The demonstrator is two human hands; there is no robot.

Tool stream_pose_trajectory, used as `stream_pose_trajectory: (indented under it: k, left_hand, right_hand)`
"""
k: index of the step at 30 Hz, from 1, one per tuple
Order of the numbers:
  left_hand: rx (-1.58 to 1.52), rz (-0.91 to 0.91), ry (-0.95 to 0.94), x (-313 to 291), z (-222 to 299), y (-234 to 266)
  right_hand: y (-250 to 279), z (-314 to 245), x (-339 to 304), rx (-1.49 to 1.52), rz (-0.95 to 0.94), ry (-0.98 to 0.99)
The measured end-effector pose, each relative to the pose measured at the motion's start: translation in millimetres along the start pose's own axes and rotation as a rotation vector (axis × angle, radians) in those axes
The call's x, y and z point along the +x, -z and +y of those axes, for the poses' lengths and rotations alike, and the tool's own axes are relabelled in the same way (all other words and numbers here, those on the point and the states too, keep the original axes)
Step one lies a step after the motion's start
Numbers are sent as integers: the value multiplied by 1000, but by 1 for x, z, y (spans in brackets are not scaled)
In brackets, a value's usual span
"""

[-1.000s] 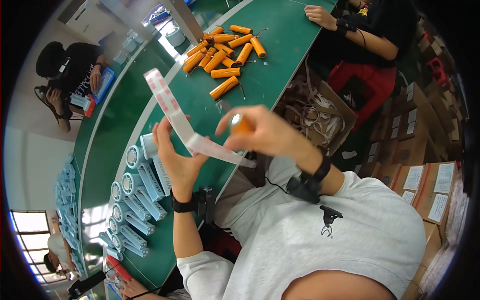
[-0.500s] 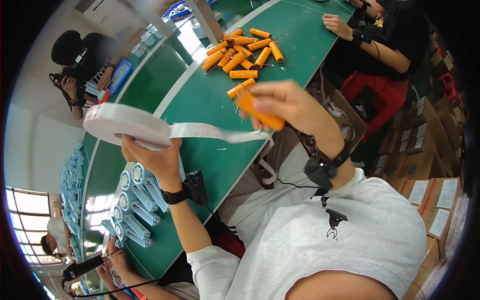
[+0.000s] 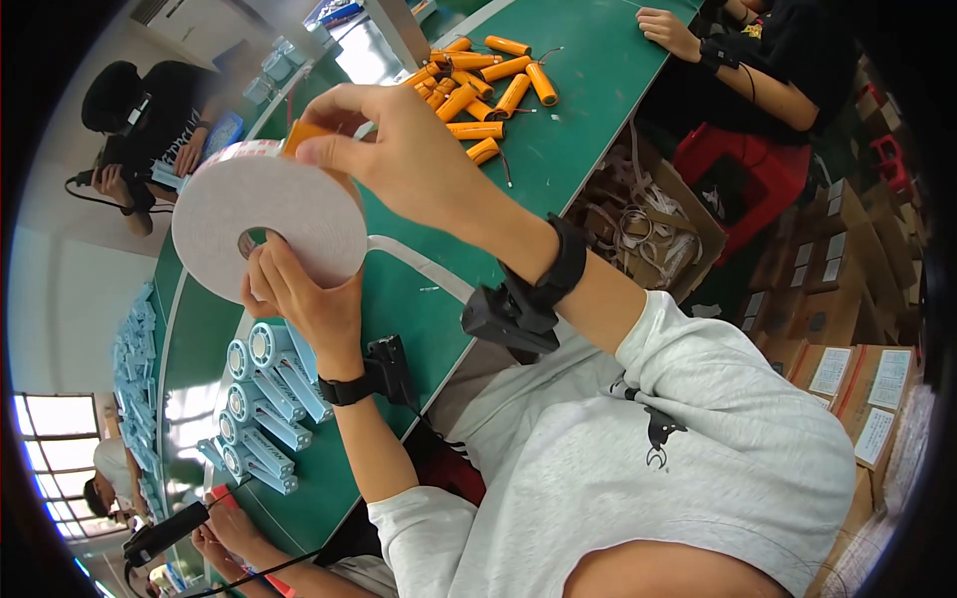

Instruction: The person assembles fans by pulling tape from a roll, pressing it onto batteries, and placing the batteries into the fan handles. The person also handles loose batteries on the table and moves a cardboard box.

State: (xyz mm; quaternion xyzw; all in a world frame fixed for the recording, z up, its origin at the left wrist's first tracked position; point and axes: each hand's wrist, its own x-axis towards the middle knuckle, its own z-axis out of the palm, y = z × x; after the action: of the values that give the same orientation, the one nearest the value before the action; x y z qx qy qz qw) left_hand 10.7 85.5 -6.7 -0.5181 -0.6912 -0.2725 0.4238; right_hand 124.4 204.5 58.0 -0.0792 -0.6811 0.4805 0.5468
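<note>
My left hand point(image 3: 311, 304) grips a large roll of white tape point(image 3: 214, 214), its fingers hooked into the core. A loose strip of tape point(image 3: 424, 264) trails off the roll to the right, toward the table edge. At the roll's top rim, my right hand point(image 3: 414, 154) pinches an orange cylindrical battery point(image 3: 302, 135) against the tape. My fingers cover most of that battery. Beyond my right hand, several orange batteries point(image 3: 513, 95) with thin wires lie in a pile on the green table point(image 3: 588, 120).
Light-blue fan bodies point(image 3: 264, 404) stand in rows left of my left wrist. A cardboard box of tape scraps point(image 3: 648, 224) sits beyond the table's right edge, by a red stool point(image 3: 743, 184). Co-workers sit at far left, lower left and upper right. Cartons point(image 3: 837, 374) are stacked at right.
My right hand has moved left and up with the battery, from beside the pile to the roll's top rim. The roll has tilted, showing its flat side.
</note>
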Motion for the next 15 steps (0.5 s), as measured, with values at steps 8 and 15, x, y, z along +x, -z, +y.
stream_pose_trajectory:
  k: [8,15]
  left_hand:
    - [-16,20,-13,-3,9,0]
    - [-48,-60,35,-6,30,-5]
  right_hand:
    - [21,-6,8,-614,-55,339]
    - [6,30,3,312,-29,-112]
